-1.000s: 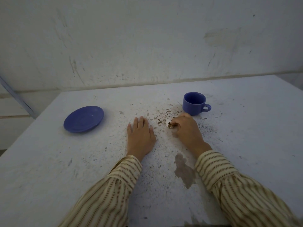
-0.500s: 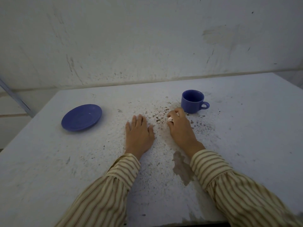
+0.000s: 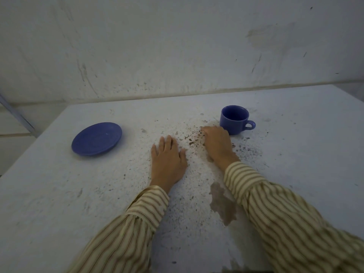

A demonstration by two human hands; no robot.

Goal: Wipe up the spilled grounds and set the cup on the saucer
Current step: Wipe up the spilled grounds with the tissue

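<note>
View: head camera, looking forward and down.
Counter: rough white-painted counter (image 3: 295,154), filling the lower two-thirds of the frame; a brown patch of bare surface lies at lower centre.
Spilled grounds: dark brown specks and crumbs (image 3: 191,137), scattered at frame centre, thickest between the two hands and trailing right of the right wrist.
Right hand: right hand (image 3: 217,143), centre-right, knuckles up, fingers curled shut and pressed to the counter at the upper edge of the grounds; whatever it may clutch is hidden, so I cannot tell if it holds a wipe.
Left hand: left hand (image 3: 168,157), frame centre, released, lying flat with fingers together, palm on the counter, holding nothing.
Cup: small blue glazed ceramic cup (image 3: 234,119), upright, looks empty, loop handle pointing to frame right; just beyond the right knuckles, touching or nearly so.
Saucer: round blue glazed saucer (image 3: 96,138), centre-left, bare, well apart from the cup.
Key relation: cup lies up-right of the right hand, the nearer hand by far; saucer lies left of the left hand.
Stage, judged: wiping under way; cup not yet placed.
</note>
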